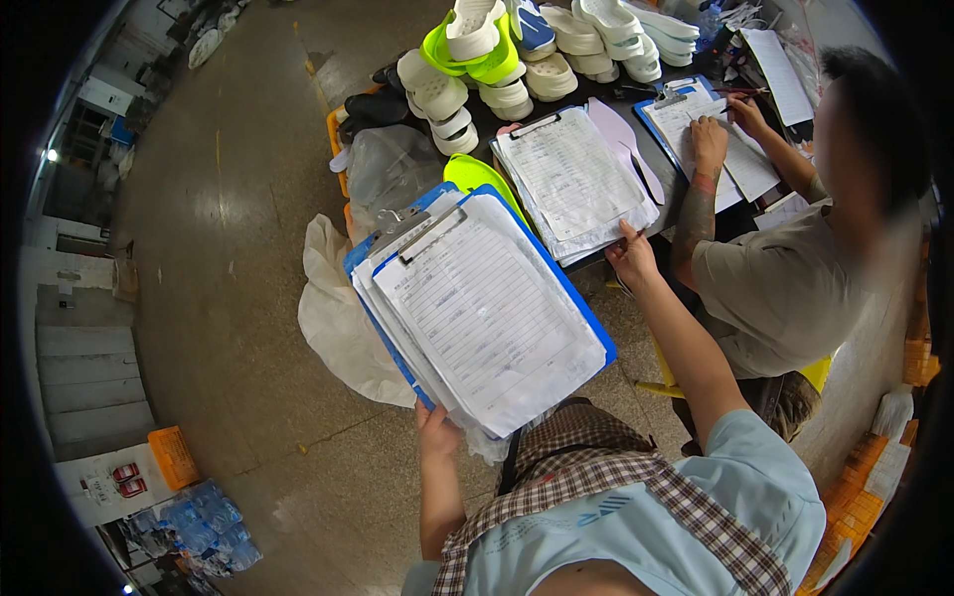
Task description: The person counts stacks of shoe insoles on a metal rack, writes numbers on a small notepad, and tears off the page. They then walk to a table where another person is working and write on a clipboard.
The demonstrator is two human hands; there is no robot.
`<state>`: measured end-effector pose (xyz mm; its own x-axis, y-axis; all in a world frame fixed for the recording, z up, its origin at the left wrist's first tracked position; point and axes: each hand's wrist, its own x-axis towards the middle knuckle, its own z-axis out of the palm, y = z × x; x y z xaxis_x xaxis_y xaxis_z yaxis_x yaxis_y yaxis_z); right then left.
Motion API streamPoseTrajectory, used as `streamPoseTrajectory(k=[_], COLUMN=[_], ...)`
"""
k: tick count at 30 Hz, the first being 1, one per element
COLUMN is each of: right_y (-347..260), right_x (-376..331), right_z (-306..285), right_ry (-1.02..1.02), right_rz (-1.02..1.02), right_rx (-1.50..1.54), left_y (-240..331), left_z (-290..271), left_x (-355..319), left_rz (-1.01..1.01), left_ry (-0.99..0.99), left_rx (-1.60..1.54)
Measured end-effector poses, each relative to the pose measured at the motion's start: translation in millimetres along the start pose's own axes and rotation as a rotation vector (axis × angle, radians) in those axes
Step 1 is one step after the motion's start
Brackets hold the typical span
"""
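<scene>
Left hand [434, 419] gripped the near bottom edge of a blue clipboard [586, 328], fingers closed under the board and mostly hidden by it; only the thumb side and wrist showed. The clipboard carried a thick sheaf of printed forms [487, 313] held by a metal clip [412, 226] at the far end, and it was held up in the air, tilted, above the floor [229, 228] and in front of the person's chest.

Right hand [632, 256] reached forward to a second stack of forms [576, 179] lying on the dark bench [664, 164]. Its fingers were pinched on the near right corner of that stack; how many sheets were caught could not be told.

The second stack lay just beyond the held clipboard, partly overlapped by it at the near left corner. A lime-green sole [477, 179] showed between the two.

A co-worker sat at the right of the bench, one hand [709, 139] resting on a third clipboard [696, 124], the other hand [747, 111] beside it on the paper; whether it held a pen was unclear.

Pale foam clogs [556, 60] were heaped at the far end of the bench. A clear plastic bag [338, 318] sat below the held clipboard, largely covered by it.
</scene>
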<state>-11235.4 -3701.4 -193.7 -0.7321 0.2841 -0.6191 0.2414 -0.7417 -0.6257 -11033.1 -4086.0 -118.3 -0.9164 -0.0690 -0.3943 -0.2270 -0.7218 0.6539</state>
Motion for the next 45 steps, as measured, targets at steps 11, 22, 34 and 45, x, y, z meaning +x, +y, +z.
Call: streamPoseTrajectory(k=[11, 22, 34, 45], right_y=[-21.4, -29.7, -14.0, -11.1], right_x=[-85.3, -212.6, -230.1, -223.4], right_z=[25.6, 20.3, 10.0, 10.5], right_ry=[-0.091, -0.183, -0.273, -0.176], right_rz=[-0.197, -0.113, -0.084, -0.064], right_rx=[0.027, 0.075, 0.065, 0.033], left_y=[7.5, -37.0, -61.1, -52.1], left_z=[-35.6, 27.5, 116.7, 139.7], left_x=[2.7, 136.3, 191.2, 182.1], left_rz=[0.016, -0.126, -0.195, -0.131], left_ry=[0.061, -0.227, -0.205, -0.243], left_rx=[0.075, 0.028, 0.120, -0.163])
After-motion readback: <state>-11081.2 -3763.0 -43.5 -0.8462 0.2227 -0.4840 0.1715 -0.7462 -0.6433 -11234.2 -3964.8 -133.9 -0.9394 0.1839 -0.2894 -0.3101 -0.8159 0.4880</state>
